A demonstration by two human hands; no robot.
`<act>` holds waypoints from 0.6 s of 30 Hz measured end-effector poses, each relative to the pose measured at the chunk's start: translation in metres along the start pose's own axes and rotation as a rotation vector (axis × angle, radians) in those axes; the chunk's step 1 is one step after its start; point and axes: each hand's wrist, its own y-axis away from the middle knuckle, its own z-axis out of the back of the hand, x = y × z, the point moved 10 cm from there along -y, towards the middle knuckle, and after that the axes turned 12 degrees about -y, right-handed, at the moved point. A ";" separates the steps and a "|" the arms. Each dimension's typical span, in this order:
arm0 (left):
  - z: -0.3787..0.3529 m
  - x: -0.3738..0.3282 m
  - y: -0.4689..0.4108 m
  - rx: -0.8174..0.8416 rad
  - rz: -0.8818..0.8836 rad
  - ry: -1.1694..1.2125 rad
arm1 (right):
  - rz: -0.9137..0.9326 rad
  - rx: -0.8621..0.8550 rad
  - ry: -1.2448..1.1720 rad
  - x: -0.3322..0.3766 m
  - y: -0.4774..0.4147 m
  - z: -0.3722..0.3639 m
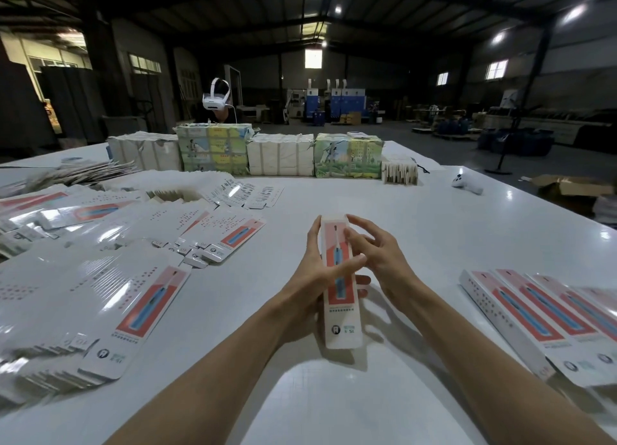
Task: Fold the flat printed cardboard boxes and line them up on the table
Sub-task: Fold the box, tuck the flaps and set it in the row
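Squaring a long white cardboard box printed with a red panel point(342, 327), the left hand point(310, 277) wraps it, thumb across the front and fingers beneath, steadying it above the white table point(434, 210) at 6 o'clock. The right hand point(377, 254) rests loosely bent fingertips on its upper face, pinching nothing, probably pressing it into shape. Flat printed blanks point(133, 294) lie at 9 o'clock, and the folded row point(534, 311) at 4.

Bare forearms point(233, 354) — L hand point(307, 277), R hand point(380, 257).
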 end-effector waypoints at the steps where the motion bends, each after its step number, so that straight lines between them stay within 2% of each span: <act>1: -0.002 0.002 0.000 0.018 0.005 0.001 | -0.006 0.012 0.012 -0.001 0.000 -0.001; 4: -0.001 0.003 0.001 0.009 0.018 0.060 | -0.012 0.045 0.027 -0.002 0.001 -0.006; 8: 0.004 0.001 0.002 -0.030 0.021 -0.046 | -0.009 0.063 0.053 -0.003 -0.002 -0.004; 13: 0.008 0.009 0.003 -0.031 0.074 -0.064 | -0.034 0.089 0.060 -0.011 -0.001 -0.005; 18: 0.011 0.002 0.005 -0.016 0.083 -0.262 | -0.051 -0.100 0.004 -0.016 -0.009 0.014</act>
